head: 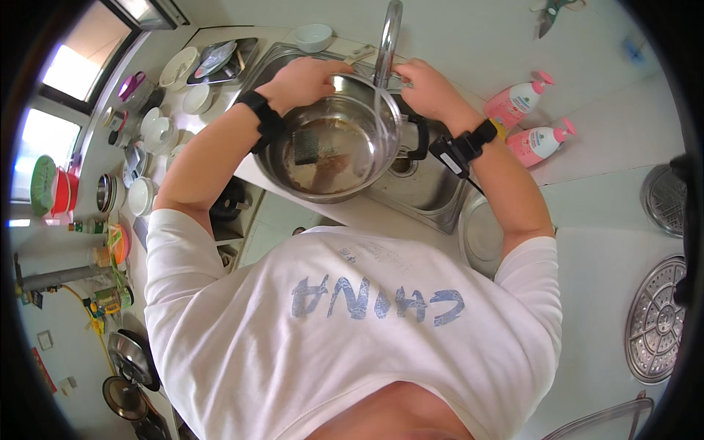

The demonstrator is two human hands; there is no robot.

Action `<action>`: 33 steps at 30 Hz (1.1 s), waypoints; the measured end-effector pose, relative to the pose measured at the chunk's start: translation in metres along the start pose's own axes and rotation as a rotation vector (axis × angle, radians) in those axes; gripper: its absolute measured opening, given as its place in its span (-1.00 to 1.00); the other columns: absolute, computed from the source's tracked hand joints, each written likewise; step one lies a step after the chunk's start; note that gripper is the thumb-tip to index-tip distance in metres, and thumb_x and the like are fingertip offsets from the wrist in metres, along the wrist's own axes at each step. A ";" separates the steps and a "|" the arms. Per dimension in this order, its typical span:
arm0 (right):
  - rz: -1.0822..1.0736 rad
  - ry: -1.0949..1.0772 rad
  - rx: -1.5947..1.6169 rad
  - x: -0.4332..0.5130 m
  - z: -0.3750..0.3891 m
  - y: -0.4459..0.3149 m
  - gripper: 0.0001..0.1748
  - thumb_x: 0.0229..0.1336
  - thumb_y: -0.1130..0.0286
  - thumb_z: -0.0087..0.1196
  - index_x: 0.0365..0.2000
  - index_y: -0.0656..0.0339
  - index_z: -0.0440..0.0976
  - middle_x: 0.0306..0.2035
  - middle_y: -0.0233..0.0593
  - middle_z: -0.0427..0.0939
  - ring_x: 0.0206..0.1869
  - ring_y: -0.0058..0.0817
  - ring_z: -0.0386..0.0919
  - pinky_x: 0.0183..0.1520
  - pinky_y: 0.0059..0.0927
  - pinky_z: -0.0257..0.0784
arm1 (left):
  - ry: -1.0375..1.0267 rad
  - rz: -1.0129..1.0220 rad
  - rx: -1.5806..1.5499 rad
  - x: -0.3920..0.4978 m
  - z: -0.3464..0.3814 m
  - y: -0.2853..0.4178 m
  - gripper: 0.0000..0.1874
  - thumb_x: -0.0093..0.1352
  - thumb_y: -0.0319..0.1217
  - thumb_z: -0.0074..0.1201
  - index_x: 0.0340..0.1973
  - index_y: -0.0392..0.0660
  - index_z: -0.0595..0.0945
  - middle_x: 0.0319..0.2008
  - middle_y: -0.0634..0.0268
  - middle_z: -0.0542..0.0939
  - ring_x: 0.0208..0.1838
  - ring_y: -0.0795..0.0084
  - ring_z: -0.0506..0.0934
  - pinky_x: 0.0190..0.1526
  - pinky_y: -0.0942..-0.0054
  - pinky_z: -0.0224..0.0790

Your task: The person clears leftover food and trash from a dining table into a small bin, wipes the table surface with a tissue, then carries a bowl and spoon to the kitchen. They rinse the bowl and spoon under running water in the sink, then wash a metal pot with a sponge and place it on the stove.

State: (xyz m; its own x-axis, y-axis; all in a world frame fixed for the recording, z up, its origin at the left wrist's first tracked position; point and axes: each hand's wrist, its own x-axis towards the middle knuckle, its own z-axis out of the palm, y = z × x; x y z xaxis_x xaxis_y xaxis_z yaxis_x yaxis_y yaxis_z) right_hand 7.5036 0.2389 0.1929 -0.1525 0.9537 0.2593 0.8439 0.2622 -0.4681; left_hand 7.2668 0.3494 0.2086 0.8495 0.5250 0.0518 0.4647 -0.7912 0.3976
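Observation:
A large stainless steel pot (324, 187) is tilted over the sink, with a dark scouring pad (306, 146) and shallow brownish water inside. My left hand (305, 82) grips its far rim, fingers over the edge. The pot's black side handle (422, 137) points right, untouched. My right hand (429, 91) is curled beside the chrome faucet (390, 38), its fingertips at a small metal part there, partly hidden. What looks like a thin water stream (379, 107) runs from the spout past the pot's right inner wall. Both wrists wear black straps.
The right sink basin (426, 190) lies beside the pot. Two pink pump bottles (514, 104) stand right of my right hand, near a round lid (478, 231). On the left counter are several white bowls (159, 132) and a dark tray (225, 60); a white bowl (313, 37) sits behind the sink.

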 end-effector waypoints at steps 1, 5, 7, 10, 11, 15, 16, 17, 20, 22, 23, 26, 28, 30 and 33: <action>0.023 0.008 -0.046 0.010 0.006 -0.011 -0.52 -0.08 0.51 -0.12 -0.05 0.18 0.44 -0.20 -0.01 0.43 -0.11 -0.12 0.42 -0.01 -0.25 0.35 | -0.006 -0.056 -0.045 -0.012 -0.007 -0.009 -0.50 0.19 -0.41 0.06 0.09 0.10 0.47 -0.41 0.18 0.62 -0.29 0.18 0.58 -0.22 0.30 0.40; 0.058 -0.034 -0.193 0.053 0.026 -0.043 -0.58 -0.04 0.46 -0.12 -0.09 0.15 0.48 -0.12 0.06 0.45 -0.07 0.00 0.44 0.01 -0.18 0.36 | 0.173 -0.071 -0.071 -0.063 -0.023 -0.051 -0.41 0.21 -0.45 0.04 0.19 0.13 0.37 -0.12 0.19 0.57 -0.05 0.22 0.52 -0.01 0.34 0.35; 0.066 -0.034 -0.236 0.073 0.034 -0.051 -0.57 -0.04 0.45 -0.11 -0.09 0.15 0.48 -0.10 0.05 0.45 -0.05 0.00 0.44 0.03 -0.18 0.36 | 0.217 -0.079 -0.035 -0.084 -0.026 -0.074 -0.43 0.21 -0.43 0.04 0.18 0.10 0.37 0.06 0.17 0.46 0.13 0.18 0.40 0.12 0.32 0.27; 0.105 -0.057 -0.270 0.097 0.041 -0.056 -0.56 -0.08 0.42 -0.09 -0.09 0.21 0.47 -0.12 0.10 0.47 -0.07 0.03 0.45 -0.01 -0.16 0.38 | 0.295 -0.091 -0.028 -0.112 -0.020 -0.104 -0.47 0.21 -0.36 0.07 0.13 0.02 0.41 0.09 0.10 0.41 0.17 0.13 0.36 0.13 0.28 0.27; 0.154 -0.099 -0.305 0.103 0.042 -0.057 -0.55 -0.08 0.41 -0.09 -0.09 0.23 0.46 -0.13 0.12 0.48 -0.08 0.03 0.45 -0.02 -0.15 0.39 | 0.319 -0.107 -0.048 -0.120 -0.017 -0.112 -0.47 0.21 -0.35 0.07 0.13 0.02 0.41 0.08 0.09 0.42 0.16 0.13 0.36 0.13 0.29 0.27; 0.084 -0.037 -0.184 0.113 0.043 -0.057 -0.61 -0.10 0.33 0.00 -0.20 0.26 0.52 -0.17 0.10 0.53 -0.09 -0.03 0.48 -0.07 -0.19 0.40 | 0.291 -0.261 -0.138 -0.135 -0.003 -0.131 -0.46 0.21 -0.26 0.08 0.12 -0.06 0.40 0.00 0.06 0.46 0.10 0.12 0.40 0.09 0.30 0.29; 0.213 -0.065 -0.094 0.113 0.045 -0.058 -0.58 -0.07 0.35 0.01 -0.12 0.26 0.47 -0.15 0.00 0.52 -0.10 -0.14 0.48 -0.07 -0.25 0.39 | 0.263 -0.299 -0.167 -0.136 0.000 -0.134 -0.45 0.21 -0.24 0.08 0.12 -0.08 0.40 -0.01 0.06 0.47 0.09 0.11 0.41 0.09 0.30 0.29; 0.275 -0.060 0.024 0.113 0.046 -0.057 -0.53 -0.04 0.38 0.01 -0.04 0.25 0.43 -0.14 -0.10 0.52 -0.11 -0.26 0.49 -0.07 -0.31 0.38 | 0.237 -0.336 -0.197 -0.136 0.002 -0.136 -0.44 0.21 -0.23 0.07 0.12 -0.10 0.39 -0.02 0.06 0.48 0.08 0.11 0.42 0.08 0.30 0.29; 0.520 0.066 0.501 0.112 0.056 -0.062 -0.45 0.00 0.41 0.04 0.07 0.24 0.30 -0.12 -0.27 0.50 -0.12 -0.47 0.45 -0.08 -0.41 0.37 | 0.241 -0.356 -0.184 -0.136 0.009 -0.140 -0.38 0.23 -0.15 0.06 0.16 -0.13 0.33 -0.08 0.04 0.53 0.02 0.07 0.48 0.00 0.24 0.34; 0.576 0.183 0.672 0.112 0.064 -0.064 -0.38 -0.02 0.42 0.07 0.11 0.26 0.22 -0.09 -0.27 0.49 -0.11 -0.44 0.45 -0.08 -0.42 0.37 | 0.204 -0.396 -0.194 -0.135 0.012 -0.142 -0.37 0.24 -0.13 0.05 0.17 -0.12 0.32 -0.10 0.02 0.55 -0.01 0.05 0.50 -0.02 0.21 0.36; 0.546 0.228 0.662 0.113 0.069 -0.067 -0.33 -0.05 0.42 0.09 0.14 0.27 0.18 -0.07 -0.23 0.48 -0.10 -0.36 0.46 -0.08 -0.41 0.38 | 0.165 -0.427 -0.214 -0.135 0.014 -0.143 -0.36 0.24 -0.12 0.04 0.17 -0.13 0.31 -0.10 0.01 0.55 -0.02 0.04 0.51 -0.03 0.20 0.36; 0.566 0.303 0.444 0.111 0.080 -0.075 -0.37 -0.08 0.36 0.12 0.06 0.29 0.27 -0.14 -0.17 0.53 -0.16 -0.31 0.50 -0.11 -0.40 0.41 | 0.122 -0.454 -0.187 -0.138 0.021 -0.145 -0.36 0.24 -0.12 0.04 0.18 -0.10 0.30 -0.18 0.02 0.59 -0.10 0.06 0.54 -0.07 0.23 0.37; 0.583 0.101 0.179 0.106 0.088 -0.084 -0.49 -0.09 0.29 0.12 -0.08 0.29 0.41 -0.24 -0.13 0.57 -0.23 -0.30 0.53 -0.16 -0.38 0.42 | 0.124 -0.442 -0.173 -0.139 0.024 -0.147 -0.36 0.24 -0.12 0.04 0.17 -0.11 0.31 -0.21 0.03 0.59 -0.14 0.06 0.55 -0.11 0.26 0.37; 0.514 -0.333 -0.127 0.098 0.097 -0.094 -0.65 -0.10 0.20 0.10 -0.34 0.25 0.56 -0.39 -0.06 0.59 -0.33 -0.23 0.56 -0.21 -0.32 0.44 | 0.093 -0.418 -0.226 -0.138 0.025 -0.151 -0.37 0.24 -0.14 0.04 0.16 -0.14 0.32 -0.20 0.01 0.59 -0.13 0.06 0.55 -0.12 0.26 0.37; 0.244 -0.867 -0.188 0.086 0.118 -0.104 -0.62 -0.07 0.17 0.12 -0.27 0.21 0.52 -0.28 -0.10 0.57 -0.19 -0.22 0.52 -0.14 -0.25 0.40 | 0.047 -0.409 -0.302 -0.136 0.026 -0.154 -0.40 0.24 -0.16 0.03 0.14 -0.18 0.33 -0.19 -0.03 0.58 -0.12 0.04 0.54 -0.12 0.25 0.37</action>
State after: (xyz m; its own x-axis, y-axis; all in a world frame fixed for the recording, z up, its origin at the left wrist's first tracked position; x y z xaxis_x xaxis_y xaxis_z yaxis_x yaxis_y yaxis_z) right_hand 7.3417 0.3113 0.1648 -0.2274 0.7760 -0.5884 0.9616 0.0834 -0.2616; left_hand 7.0862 0.3912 0.1167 0.5981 0.7916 -0.1253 0.6580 -0.3958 0.6406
